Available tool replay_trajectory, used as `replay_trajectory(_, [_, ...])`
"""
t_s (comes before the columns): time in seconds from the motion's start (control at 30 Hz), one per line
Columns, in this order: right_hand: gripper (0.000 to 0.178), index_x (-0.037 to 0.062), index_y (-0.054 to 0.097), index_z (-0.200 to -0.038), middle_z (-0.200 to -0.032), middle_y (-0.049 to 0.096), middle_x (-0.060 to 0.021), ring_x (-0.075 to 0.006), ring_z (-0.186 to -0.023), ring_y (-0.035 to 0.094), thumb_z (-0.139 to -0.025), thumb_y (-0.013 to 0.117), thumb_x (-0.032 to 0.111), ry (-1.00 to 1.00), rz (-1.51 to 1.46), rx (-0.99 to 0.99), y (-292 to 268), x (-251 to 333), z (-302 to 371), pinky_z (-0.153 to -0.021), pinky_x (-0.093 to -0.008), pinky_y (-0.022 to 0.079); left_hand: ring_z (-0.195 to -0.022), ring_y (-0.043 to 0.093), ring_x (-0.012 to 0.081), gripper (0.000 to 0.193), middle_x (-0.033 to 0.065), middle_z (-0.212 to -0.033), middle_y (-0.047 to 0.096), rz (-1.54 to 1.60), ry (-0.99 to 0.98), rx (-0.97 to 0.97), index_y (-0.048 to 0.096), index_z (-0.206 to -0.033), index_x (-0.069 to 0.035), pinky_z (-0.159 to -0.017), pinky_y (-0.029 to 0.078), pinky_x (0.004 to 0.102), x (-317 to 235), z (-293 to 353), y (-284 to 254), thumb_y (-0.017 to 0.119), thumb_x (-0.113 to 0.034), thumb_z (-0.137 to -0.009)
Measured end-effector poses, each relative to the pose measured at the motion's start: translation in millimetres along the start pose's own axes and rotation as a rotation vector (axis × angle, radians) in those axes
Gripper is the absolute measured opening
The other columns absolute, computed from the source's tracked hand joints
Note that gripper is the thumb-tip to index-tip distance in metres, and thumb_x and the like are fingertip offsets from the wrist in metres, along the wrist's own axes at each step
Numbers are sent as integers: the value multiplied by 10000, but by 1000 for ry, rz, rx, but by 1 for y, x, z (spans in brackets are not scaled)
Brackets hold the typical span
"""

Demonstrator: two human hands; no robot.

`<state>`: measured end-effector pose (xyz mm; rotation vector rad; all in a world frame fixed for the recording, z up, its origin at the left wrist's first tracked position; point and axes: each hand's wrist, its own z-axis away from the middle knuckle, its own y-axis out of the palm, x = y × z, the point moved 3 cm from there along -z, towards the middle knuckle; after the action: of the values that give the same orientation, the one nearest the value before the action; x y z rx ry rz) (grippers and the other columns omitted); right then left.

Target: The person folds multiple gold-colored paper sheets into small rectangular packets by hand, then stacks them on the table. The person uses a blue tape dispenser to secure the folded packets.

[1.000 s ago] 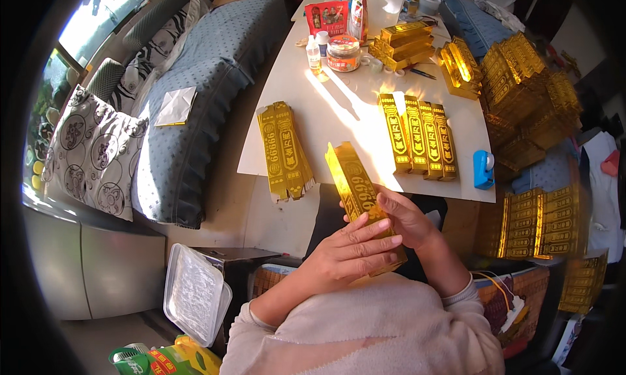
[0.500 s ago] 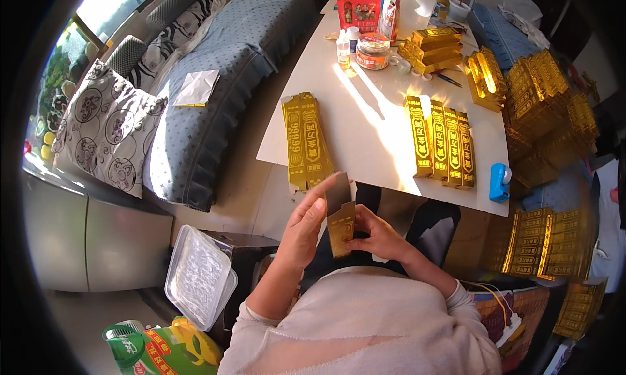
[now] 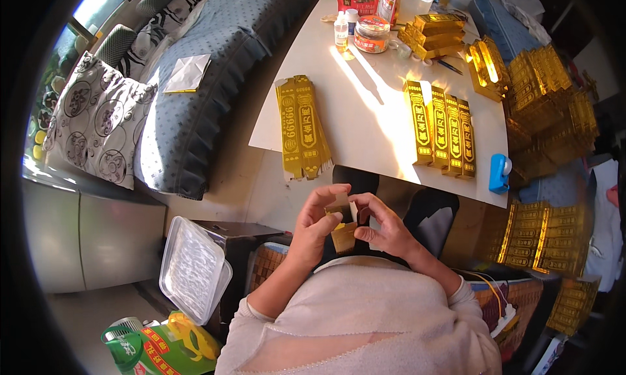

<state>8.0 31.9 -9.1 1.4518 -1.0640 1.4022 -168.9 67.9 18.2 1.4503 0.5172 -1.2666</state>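
Note:
Above my lap, close to my body, I hold a gold cardboard box (image 3: 343, 240) with its end open toward the table and its flaps standing up. My left hand (image 3: 313, 222) grips the left side, thumb at the open end. On the other side, my right hand (image 3: 389, 231) has its fingers and thumb on the flaps and edge. Beyond them, on the table's near left part, lies a pile of flattened gold cartons (image 3: 304, 130). A row of several folded gold boxes (image 3: 441, 134) rests on the table to the right.
On the white table (image 3: 365, 137) stand a blue gadget (image 3: 500, 174), small bottles (image 3: 341, 32), a round jar (image 3: 372, 34) and stacked gold boxes (image 3: 433, 39). Tall piles of gold boxes (image 3: 541, 94) rise at the right. Left are a sofa (image 3: 215, 81) and a plastic tub (image 3: 192, 270).
The box has turned so its open end faces up toward the table. My right hand has moved up from its lower side to the flaps; my left fingers have closed in around the opening.

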Motion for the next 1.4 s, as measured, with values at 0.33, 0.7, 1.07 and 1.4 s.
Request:
replay_trajectory(0.33, [200, 73, 579, -1113, -1052, 514, 16, -46, -945, 516, -944, 661, 4, -80, -231, -179, 5, 19, -19, -795, -195, 458, -1126, 558, 169, 293, 54, -1219, 563, -150, 216, 3, 581, -1222, -43, -994, 450, 311, 11, 5, 5, 664, -15, -943])
replay_trajectory(0.7, [284, 82, 575, -1248, -1028, 602, 26, -26, -849, 532, -1015, 684, 201, 121, -487, -163, -2, 16, -11, -675, -195, 420, -991, 648, 221, 203, 98, -1111, 634, -509, 294, -50, 671, -1080, -31, -890, 529, 347, 3, 3, 12, 735, -21, -888])
replay_trajectory(1.07, [137, 64, 602, -994, -934, 602, 35, -11, -780, 548, -941, 727, 83, 205, -383, -152, -9, 17, -9, -706, -176, 467, -1162, 662, 207, 675, 102, -1252, 653, -614, 185, 121, 539, -1307, -17, -1034, 511, 377, 15, 9, 5, 917, -228, -790])
replay_trajectory(1.4, [135, 42, 591, -942, -1039, 576, -21, -28, -833, 560, -924, 723, 65, 135, -248, -165, -12, 17, -7, -753, -202, 494, -1115, 687, 210, 626, 103, -1201, 677, -611, 175, 86, 556, -1293, -18, -993, 525, 352, 11, 10, 13, 907, -184, -803])
